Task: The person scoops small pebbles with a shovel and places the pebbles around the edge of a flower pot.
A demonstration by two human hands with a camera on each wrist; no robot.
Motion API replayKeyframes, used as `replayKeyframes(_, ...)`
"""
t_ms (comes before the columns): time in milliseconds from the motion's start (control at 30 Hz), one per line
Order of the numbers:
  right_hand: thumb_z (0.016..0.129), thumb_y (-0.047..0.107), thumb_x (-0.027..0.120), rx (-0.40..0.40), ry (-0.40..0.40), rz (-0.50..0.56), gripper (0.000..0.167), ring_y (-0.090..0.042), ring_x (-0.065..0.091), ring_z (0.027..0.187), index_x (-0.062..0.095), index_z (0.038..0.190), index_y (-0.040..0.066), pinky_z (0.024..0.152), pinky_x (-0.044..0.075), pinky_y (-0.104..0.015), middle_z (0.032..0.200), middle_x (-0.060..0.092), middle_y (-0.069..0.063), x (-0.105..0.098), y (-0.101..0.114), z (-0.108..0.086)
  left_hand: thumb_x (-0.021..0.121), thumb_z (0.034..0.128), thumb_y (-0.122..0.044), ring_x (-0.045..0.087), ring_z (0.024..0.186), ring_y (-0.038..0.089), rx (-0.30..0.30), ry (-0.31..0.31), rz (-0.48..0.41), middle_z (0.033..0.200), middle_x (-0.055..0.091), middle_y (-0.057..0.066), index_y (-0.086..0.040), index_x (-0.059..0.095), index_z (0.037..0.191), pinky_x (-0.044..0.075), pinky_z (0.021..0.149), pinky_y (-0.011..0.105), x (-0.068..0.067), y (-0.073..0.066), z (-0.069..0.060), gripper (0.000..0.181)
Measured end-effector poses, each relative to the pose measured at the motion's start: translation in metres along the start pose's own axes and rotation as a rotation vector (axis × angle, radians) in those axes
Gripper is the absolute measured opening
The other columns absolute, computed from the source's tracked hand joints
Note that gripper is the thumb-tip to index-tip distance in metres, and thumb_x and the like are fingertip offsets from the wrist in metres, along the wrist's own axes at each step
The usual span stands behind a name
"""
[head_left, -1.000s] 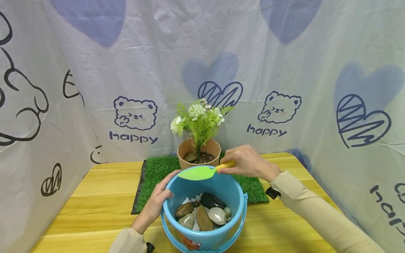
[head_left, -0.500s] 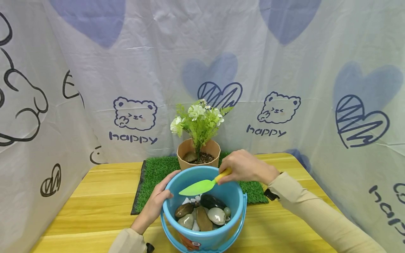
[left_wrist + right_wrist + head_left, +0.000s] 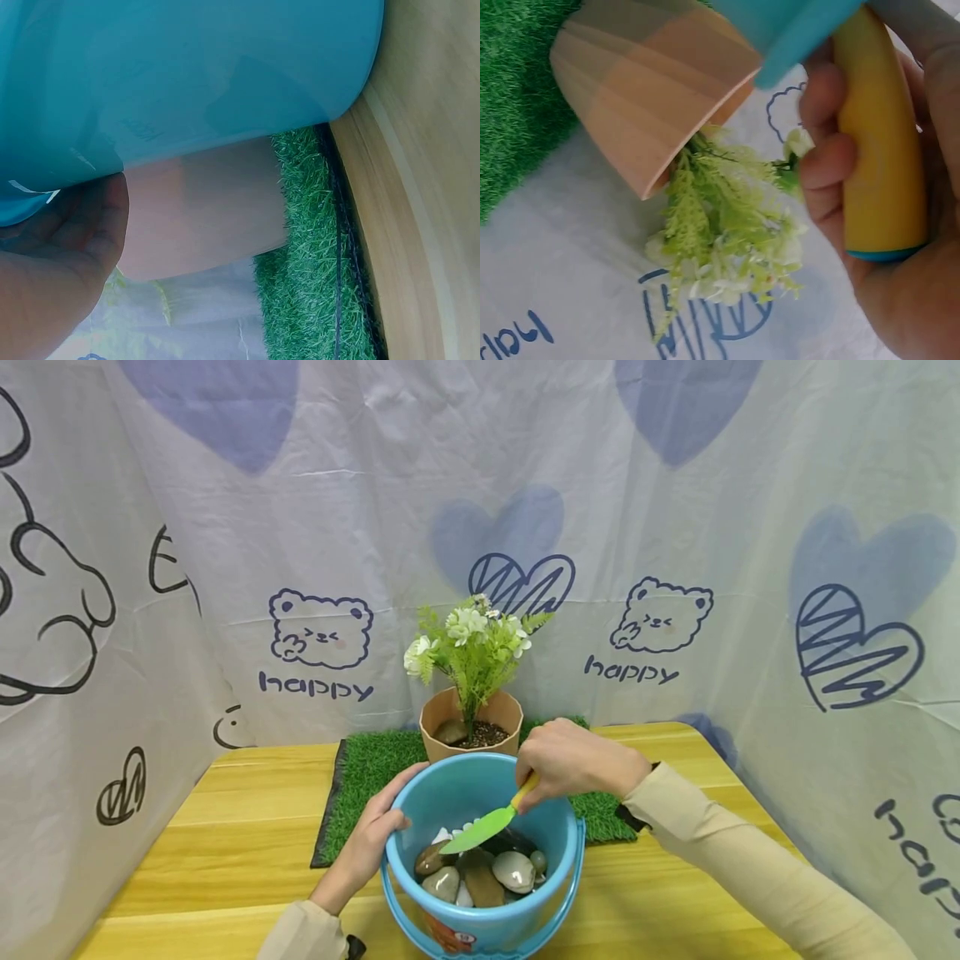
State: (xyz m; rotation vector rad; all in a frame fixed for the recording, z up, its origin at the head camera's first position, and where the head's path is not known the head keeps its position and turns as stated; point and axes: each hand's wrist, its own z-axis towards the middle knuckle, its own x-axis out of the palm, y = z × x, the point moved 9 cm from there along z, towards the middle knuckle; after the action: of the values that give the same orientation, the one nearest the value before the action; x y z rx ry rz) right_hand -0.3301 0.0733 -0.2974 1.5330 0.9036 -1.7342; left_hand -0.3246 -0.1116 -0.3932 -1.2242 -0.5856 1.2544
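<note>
A blue bucket (image 3: pixel 495 931) stands upright near the table's front, with several smooth stones (image 3: pixel 514 871) and small white pebbles inside. My left hand (image 3: pixel 371 835) grips its left rim, the thumb over the edge inside; the left wrist view shows the fingers (image 3: pixel 105 217) against the outer wall. In my right hand (image 3: pixel 573 762) is a toy trowel with a green blade (image 3: pixel 480 831) and a yellow handle (image 3: pixel 881 142), fingers wrapped round the handle. The blade slants down into the bucket, its tip over the stones. Whether it touches them I cannot tell.
Right behind the bucket, a peach flowerpot (image 3: pixel 472 727) with white flowers and green leaves (image 3: pixel 476 639) stands on a green turf mat (image 3: pixel 375 760). It holds dark soil and a stone. The mat lies on a wooden table (image 3: pixel 247 827). A printed cloth (image 3: pixel 412 460) hangs around the back and sides.
My right hand has tilted the trowel and lowered its blade from rim height down into the bucket, close to the stones. My left hand and the bucket have stayed in place.
</note>
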Motion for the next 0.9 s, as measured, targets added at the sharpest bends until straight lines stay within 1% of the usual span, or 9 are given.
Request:
replayKeyframes(133,0.072,0.051,0.079,0.011,0.096,0.015,0.020,0.004,0.048,0.051,0.074,0.065,0.033,0.049,0.038,-0.020,0.060,0.061,0.023,0.003,0.003,0.005,0.037,0.0816,-0.005,0.051,0.125,0.046,-0.006,0.004,-0.015,0.149,0.043,0.018,-0.024,0.037,0.151,0.052,0.090,0.051,0.000,-0.001,0.001,0.071)
replayKeyframes(233,0.072,0.052,0.079,0.016,0.140,0.012,0.022,0.003,0.050,0.051,0.073,0.063,0.033,0.049,0.040,-0.021,0.060,0.061,0.024,0.004,0.005,0.010,0.037,0.0816,-0.005,0.051,0.125,0.046,-0.006,0.004,-0.018,0.149,0.043,0.019,-0.025,0.037,0.150,0.052,0.089,0.050,0.001,-0.002,0.001,0.071)
replayKeyframes(400,0.071,0.051,0.081,0.030,0.182,0.006,0.025,0.001,0.051,0.051,0.070,0.057,0.034,0.050,0.041,-0.022,0.055,0.057,0.024,0.005,0.007,0.017,0.038,0.0816,-0.005,0.052,0.123,0.046,0.003,0.005,-0.010,0.148,0.044,0.019,-0.024,0.037,0.150,0.053,0.088,0.049,0.001,-0.003,0.001,0.071)
replayKeyframes(533,0.070,0.050,0.081,0.046,0.229,0.005,0.026,0.000,0.051,0.052,0.069,0.055,0.033,0.051,0.042,-0.023,0.053,0.056,0.023,0.006,0.008,0.023,0.038,0.0817,-0.005,0.052,0.123,0.046,0.006,0.003,-0.011,0.148,0.044,0.019,-0.025,0.038,0.150,0.053,0.088,0.050,0.001,-0.002,0.001,0.071)
replayKeyframes(733,0.069,0.049,0.083,0.097,0.300,-0.021,0.023,-0.002,0.055,0.055,0.072,0.059,0.032,0.054,0.046,-0.024,0.057,0.061,0.021,0.010,0.007,0.033,0.038,0.0816,-0.006,0.052,0.124,0.046,0.008,0.002,-0.013,0.147,0.044,0.019,-0.024,0.038,0.150,0.052,0.088,0.050,0.000,-0.001,0.001,0.071)
replayKeyframes(833,0.070,0.050,0.082,0.104,0.306,-0.040,0.023,-0.002,0.056,0.056,0.074,0.063,0.031,0.056,0.047,-0.025,0.062,0.065,0.019,0.015,0.008,0.037,0.038,0.0819,-0.006,0.052,0.124,0.046,0.007,0.000,-0.011,0.147,0.045,0.019,-0.024,0.038,0.150,0.052,0.089,0.050,0.000,-0.001,0.000,0.071)
replayKeyframes(900,0.070,0.052,0.081,0.090,0.297,-0.053,0.024,-0.003,0.055,0.056,0.074,0.064,0.030,0.055,0.046,-0.025,0.062,0.065,0.018,0.018,0.010,0.038,0.038,0.0821,-0.005,0.052,0.124,0.045,0.008,0.003,-0.010,0.148,0.045,0.019,-0.023,0.037,0.150,0.052,0.090,0.049,0.001,-0.001,0.000,0.071)
